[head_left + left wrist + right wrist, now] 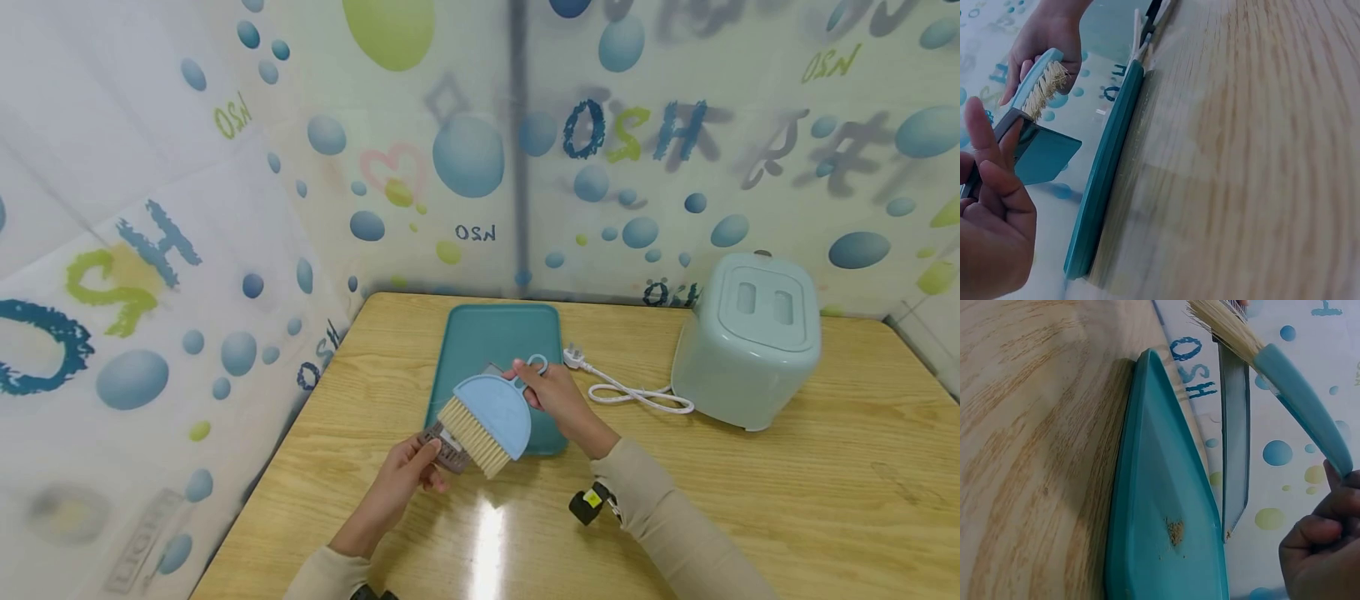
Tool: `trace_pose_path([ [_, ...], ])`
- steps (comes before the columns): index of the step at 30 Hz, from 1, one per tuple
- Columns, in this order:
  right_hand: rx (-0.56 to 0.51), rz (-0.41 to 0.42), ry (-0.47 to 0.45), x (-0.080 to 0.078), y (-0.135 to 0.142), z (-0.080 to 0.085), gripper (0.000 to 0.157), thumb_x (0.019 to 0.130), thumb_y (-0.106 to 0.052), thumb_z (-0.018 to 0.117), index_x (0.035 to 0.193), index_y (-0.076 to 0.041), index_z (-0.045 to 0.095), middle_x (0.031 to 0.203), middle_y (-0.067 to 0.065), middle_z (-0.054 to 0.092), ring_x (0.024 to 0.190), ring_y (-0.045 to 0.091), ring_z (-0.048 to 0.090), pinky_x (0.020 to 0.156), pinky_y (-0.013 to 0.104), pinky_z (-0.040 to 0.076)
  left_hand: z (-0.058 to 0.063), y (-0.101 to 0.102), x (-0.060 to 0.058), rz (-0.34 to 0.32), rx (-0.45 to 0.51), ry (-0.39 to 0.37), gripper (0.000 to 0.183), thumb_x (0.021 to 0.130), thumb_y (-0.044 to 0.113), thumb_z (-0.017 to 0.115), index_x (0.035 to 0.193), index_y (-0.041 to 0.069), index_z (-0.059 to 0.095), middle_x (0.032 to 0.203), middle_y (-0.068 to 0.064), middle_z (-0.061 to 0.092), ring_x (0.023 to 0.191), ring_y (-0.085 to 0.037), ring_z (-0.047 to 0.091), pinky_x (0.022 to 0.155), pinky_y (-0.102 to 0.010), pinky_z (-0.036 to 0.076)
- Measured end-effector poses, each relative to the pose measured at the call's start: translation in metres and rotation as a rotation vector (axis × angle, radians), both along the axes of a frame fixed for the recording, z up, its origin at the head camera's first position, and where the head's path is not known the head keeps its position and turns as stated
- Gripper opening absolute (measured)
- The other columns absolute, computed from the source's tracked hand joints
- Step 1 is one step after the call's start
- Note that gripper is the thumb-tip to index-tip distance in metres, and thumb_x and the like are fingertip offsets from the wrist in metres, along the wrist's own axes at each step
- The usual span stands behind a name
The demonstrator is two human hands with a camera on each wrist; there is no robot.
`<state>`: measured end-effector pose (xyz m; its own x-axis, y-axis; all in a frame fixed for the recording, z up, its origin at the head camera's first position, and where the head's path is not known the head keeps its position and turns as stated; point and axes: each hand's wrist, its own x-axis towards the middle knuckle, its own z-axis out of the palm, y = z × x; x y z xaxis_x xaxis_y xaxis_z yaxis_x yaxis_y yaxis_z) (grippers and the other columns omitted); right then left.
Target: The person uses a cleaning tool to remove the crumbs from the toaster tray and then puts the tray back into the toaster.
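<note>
My left hand (397, 483) pinches the slotted end of a thin grey crumb tray (452, 454), thumb on top. My right hand (553, 393) grips the handle of a light blue brush (495, 404) with cream bristles. The brush covers most of the crumb tray in the head view. In the right wrist view the bristles (1222, 322) meet the crumb tray (1235, 437) near its held end. Both are raised over a teal serving tray (502, 329) lying on the table. A small heap of brown crumbs (1175, 532) lies in the serving tray.
A pale green toaster (750, 350) stands on the right of the wooden table (840, 500). Its white cord (637, 396) and plug (573, 357) lie between it and the serving tray. Printed curtains (465, 158) hang behind and to the left.
</note>
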<state>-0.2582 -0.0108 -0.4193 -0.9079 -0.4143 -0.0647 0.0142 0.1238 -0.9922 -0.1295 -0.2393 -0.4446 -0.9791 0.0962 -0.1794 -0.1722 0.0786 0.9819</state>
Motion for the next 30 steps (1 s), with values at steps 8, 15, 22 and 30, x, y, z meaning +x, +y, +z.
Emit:
trace_pose_path([
  [8,0.02,0.005,0.084,-0.0032,0.0002,-0.0012,0.045,0.1,-0.038,0.05,0.103,0.002,0.07,0.049,-0.004,0.04,0.047,0.009,0.032,0.05,0.023,0.027,-0.0004,0.001,0.0009,-0.019,0.022,0.056,0.027,0.105,0.021,0.04,0.102,-0.001,0.053,0.059,0.009,0.053,0.051,-0.005,0.052,0.058,-0.02,0.042],
  [15,0.06,-0.019,0.133,-0.003,0.0021,0.0007,0.041,0.1,-0.036,0.051,0.101,-0.002,0.072,0.049,-0.003,0.041,0.047,0.011,0.033,0.047,0.023,0.025,-0.0019,0.0004,0.0014,-0.006,0.051,0.067,0.037,0.105,0.02,0.038,0.117,-0.012,0.05,0.062,0.01,0.047,0.044,0.0,0.029,0.043,-0.016,0.029],
  [22,0.101,-0.062,0.174,-0.0061,0.0047,0.0013,0.04,0.1,-0.034,0.051,0.1,-0.001,0.073,0.05,-0.003,0.041,0.047,0.009,0.035,0.046,0.022,0.025,-0.0036,-0.0026,0.0018,0.011,0.049,0.049,0.032,0.105,0.02,0.036,0.114,-0.008,0.05,0.06,0.009,0.041,0.045,0.0,0.028,0.043,-0.016,0.028],
  [30,0.142,-0.091,0.213,-0.009,0.0082,0.0035,0.038,0.101,-0.032,0.05,0.097,-0.002,0.073,0.048,-0.004,0.042,0.046,0.009,0.033,0.043,0.021,0.021,-0.0048,-0.005,0.0023,-0.019,0.069,0.078,0.025,0.106,0.019,0.034,0.106,0.0,0.05,0.056,0.01,0.038,0.043,0.0,0.029,0.043,-0.016,0.028],
])
